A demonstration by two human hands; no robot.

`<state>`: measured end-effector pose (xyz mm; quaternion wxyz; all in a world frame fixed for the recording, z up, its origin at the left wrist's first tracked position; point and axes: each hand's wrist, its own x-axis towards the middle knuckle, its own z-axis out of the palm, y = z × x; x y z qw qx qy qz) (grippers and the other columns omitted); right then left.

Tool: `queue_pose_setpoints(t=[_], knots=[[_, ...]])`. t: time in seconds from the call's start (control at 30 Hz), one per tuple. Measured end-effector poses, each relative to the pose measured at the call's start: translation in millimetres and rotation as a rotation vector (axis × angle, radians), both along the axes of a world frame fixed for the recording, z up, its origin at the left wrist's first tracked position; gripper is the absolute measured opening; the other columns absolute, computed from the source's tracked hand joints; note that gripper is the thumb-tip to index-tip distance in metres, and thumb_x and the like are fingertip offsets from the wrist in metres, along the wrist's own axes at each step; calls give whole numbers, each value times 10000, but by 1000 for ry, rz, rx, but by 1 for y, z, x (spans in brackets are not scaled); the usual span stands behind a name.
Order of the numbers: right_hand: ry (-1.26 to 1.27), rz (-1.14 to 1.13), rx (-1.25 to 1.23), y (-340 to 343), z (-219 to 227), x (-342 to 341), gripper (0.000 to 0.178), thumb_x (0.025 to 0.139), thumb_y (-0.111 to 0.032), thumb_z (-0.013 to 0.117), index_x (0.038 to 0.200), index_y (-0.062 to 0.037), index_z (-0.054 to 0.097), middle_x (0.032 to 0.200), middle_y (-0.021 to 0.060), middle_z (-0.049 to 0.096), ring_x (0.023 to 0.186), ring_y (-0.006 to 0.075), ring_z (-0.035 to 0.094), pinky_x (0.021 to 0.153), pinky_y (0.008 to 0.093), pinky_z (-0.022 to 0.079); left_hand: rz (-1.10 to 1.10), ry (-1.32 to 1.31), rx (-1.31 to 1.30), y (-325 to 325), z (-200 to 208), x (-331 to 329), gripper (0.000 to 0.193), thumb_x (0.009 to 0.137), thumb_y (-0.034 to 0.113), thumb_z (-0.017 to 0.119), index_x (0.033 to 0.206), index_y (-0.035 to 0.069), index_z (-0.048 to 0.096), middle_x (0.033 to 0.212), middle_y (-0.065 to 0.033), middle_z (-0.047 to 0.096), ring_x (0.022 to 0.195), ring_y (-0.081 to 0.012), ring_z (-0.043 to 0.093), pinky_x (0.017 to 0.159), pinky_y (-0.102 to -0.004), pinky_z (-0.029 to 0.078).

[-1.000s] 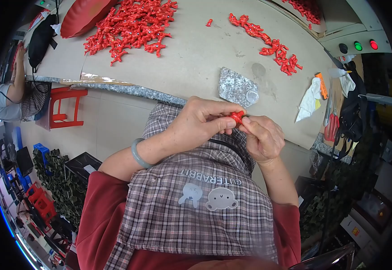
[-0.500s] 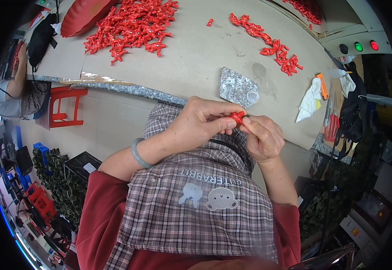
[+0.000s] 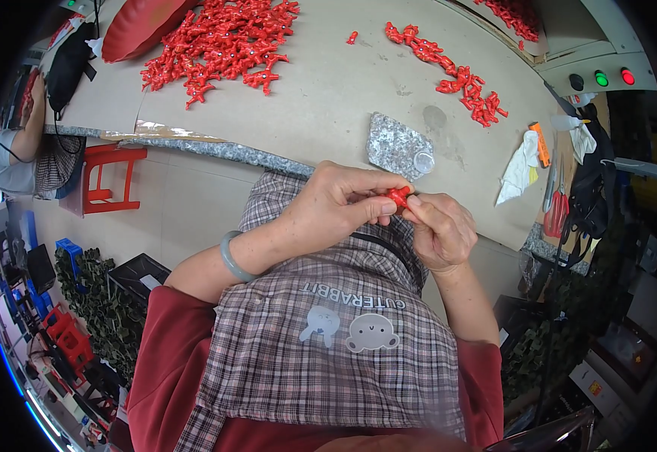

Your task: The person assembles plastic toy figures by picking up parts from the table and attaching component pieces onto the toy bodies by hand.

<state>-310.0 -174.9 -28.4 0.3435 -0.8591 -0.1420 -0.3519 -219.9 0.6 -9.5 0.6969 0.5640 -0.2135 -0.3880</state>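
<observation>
A small glossy red figurine (image 3: pixel 399 197) is pinched between my two hands, just off the near edge of the table. My left hand (image 3: pixel 339 200) grips it with thumb and forefinger from the left. From the right, the thumb and forefinger of my right hand (image 3: pixel 443 227) close on it. Fingers cover much of its shape. Beyond my hands lies a speckled grey stone slab (image 3: pixel 396 143) with a small clear round cap (image 3: pixel 423 162) at its corner. A large heap of red figurines (image 3: pixel 219 45) spreads at the far left, and a line of more figurines (image 3: pixel 449 71) runs across the far right.
A red basin (image 3: pixel 136 34) stands at the far left. On the right are a white cloth (image 3: pixel 519 169), an orange tool (image 3: pixel 540 143), red-handled scissors (image 3: pixel 557 215) and a control box (image 3: pixel 607 71) with lit buttons. Another person (image 3: pixel 19 158) sits at left near a red stool (image 3: pixel 110 181).
</observation>
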Motion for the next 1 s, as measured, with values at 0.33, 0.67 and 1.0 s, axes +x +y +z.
queue_pose_setpoints(t=[0.33, 0.67, 1.0], knots=[[-34, 11, -25, -4, 2, 4, 324, 741, -4, 809, 1040, -25, 686, 804, 100, 674, 624, 197, 658, 510, 285, 518, 79, -148, -43, -1, -7, -1, 230, 898, -8, 656, 1125, -17, 693, 903, -76, 725, 789, -91, 661, 720, -235, 554], [23, -44, 42, 3, 2, 6, 369, 725, -9, 825, 1067, -21, 686, 871, 109, 697, 693, 217, 683, 559, 292, 549, 108, -182, -42, 1, -10, 0, 252, 890, 27, 692, 1141, 4, 677, 1002, -71, 716, 852, -80, 651, 758, -233, 552], [109, -97, 153, 6, 8, 2, 384, 712, 12, 828, 1060, -11, 668, 872, 118, 700, 721, 227, 688, 584, 299, 557, 130, -468, -83, -1, -9, 7, 218, 851, -19, 685, 1064, 23, 662, 1027, -72, 636, 877, -155, 644, 751, -266, 549]])
